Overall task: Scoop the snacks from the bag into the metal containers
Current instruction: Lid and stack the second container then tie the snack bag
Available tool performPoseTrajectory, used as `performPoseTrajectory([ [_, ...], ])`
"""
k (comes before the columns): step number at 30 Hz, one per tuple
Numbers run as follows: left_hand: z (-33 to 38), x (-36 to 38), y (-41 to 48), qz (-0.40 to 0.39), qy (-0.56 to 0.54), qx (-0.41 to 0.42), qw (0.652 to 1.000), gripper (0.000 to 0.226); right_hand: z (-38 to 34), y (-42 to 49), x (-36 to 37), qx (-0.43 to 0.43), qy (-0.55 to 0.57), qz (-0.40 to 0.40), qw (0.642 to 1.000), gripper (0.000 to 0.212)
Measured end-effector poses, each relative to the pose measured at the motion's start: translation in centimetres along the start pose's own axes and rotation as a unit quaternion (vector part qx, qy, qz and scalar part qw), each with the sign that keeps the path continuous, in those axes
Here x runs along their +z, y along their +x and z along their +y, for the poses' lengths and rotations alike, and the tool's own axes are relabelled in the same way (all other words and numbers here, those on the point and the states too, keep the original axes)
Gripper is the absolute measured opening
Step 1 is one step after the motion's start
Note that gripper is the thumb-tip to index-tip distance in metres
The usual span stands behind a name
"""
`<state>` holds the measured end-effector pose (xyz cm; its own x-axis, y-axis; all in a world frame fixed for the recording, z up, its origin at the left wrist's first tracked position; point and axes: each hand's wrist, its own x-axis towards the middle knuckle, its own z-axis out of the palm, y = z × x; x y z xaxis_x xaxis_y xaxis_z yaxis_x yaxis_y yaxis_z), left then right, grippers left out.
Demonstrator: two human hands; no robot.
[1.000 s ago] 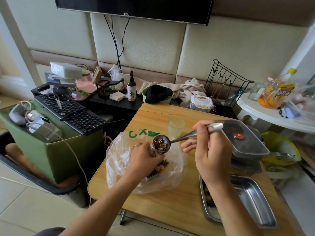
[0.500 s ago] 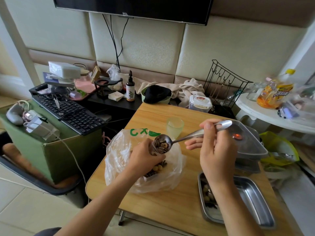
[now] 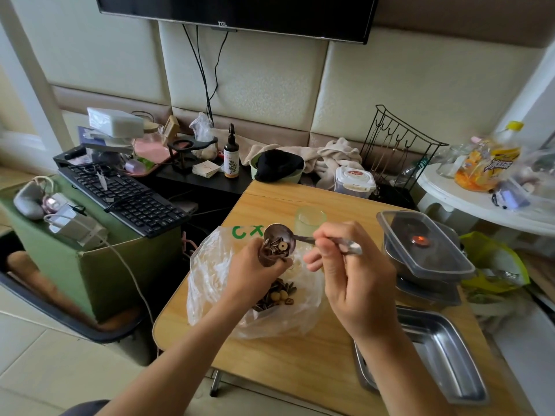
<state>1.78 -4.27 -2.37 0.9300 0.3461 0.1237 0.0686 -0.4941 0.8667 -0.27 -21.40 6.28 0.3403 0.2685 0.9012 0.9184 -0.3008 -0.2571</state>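
Note:
A clear plastic bag (image 3: pixel 210 283) with green print lies open on the wooden table (image 3: pixel 288 364), with mixed seeds and round snacks (image 3: pixel 276 295) inside. Above the bag my left hand (image 3: pixel 252 271) grips a small metal container (image 3: pixel 265 258). My right hand (image 3: pixel 351 280) holds a metal spoon (image 3: pixel 279 240) by its handle. The spoon's bowl is full of snacks and tilted against the container's mouth. A shallow metal tray (image 3: pixel 447 355) sits at the table's near right corner, partly hidden by my right forearm.
A stack of metal containers under a clear plastic lid (image 3: pixel 420 244) stands right of the bag. A pale green cup (image 3: pixel 309 219) is behind the spoon. A keyboard (image 3: pixel 126 196) on a green box lies left, and a white side table (image 3: pixel 480 202) with bottles right.
The spoon's handle end has dropped and swung left as my right hand came closer to the left one. The spoon bowl now tips steeper against the small container. The left hand stays over the bag.

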Motion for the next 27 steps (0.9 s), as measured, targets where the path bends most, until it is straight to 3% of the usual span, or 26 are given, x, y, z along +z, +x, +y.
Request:
performPoseTrajectory([
  [21,-0.8,-0.18,0.08,-0.011,0.054,-0.024,0.998,0.036,-0.02,-0.54,0.52,-0.017,0.008,-0.032,0.999,0.022],
  [27,-0.6,-0.5,-0.04,-0.001,-0.018,-0.056,0.998,0.012,0.86,-0.6,0.02,0.059,-0.019,0.072,0.996,0.018],
])
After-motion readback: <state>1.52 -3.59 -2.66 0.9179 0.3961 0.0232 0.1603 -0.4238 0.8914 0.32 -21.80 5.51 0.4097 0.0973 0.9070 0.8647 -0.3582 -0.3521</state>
